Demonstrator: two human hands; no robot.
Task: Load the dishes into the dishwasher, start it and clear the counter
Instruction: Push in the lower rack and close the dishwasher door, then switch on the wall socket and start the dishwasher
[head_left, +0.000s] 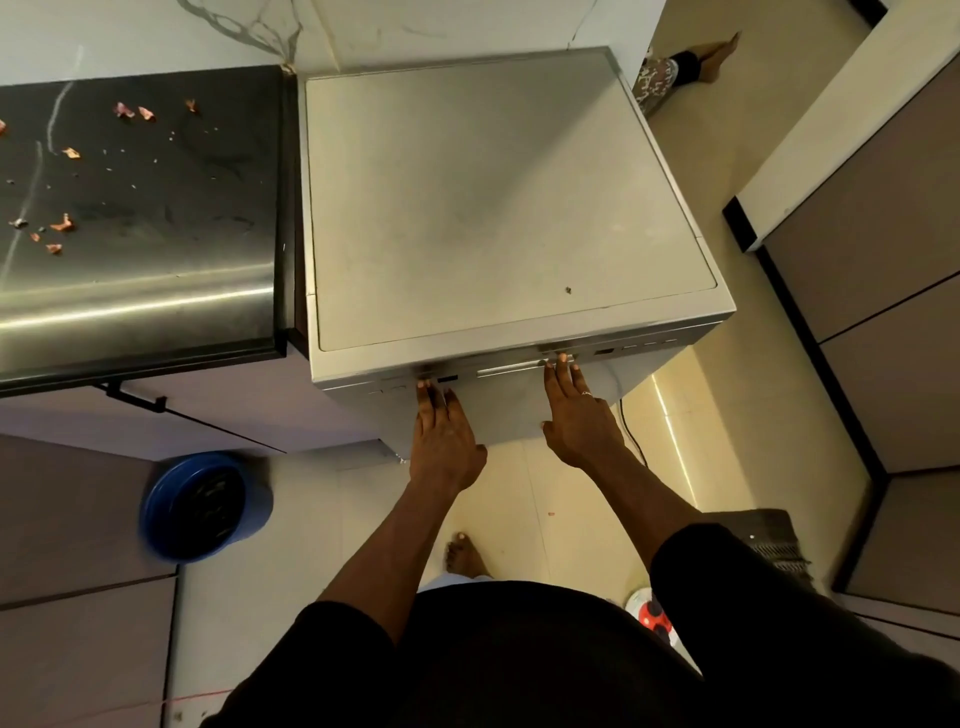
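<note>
A silver free-standing dishwasher (493, 197) fills the middle of the head view, seen from above, its door closed. My left hand (444, 436) lies flat against the door front, fingertips touching the control strip at its top left. My right hand (579, 415) is also flat on the door, fingers spread, fingertips at the long door handle (511, 368). Neither hand holds anything. To the left, the dark steel counter (156, 234) carries scattered orange peel scraps (62, 224) and crumbs. No dishes are in sight.
A blue bowl-shaped bin (200, 506) sits on the floor at the lower left beside cabinet doors. Another person's leg and foot (691, 65) show beyond the dishwasher. A dark mat (774, 535) and a red-and-white object (652, 613) lie on the floor to my right.
</note>
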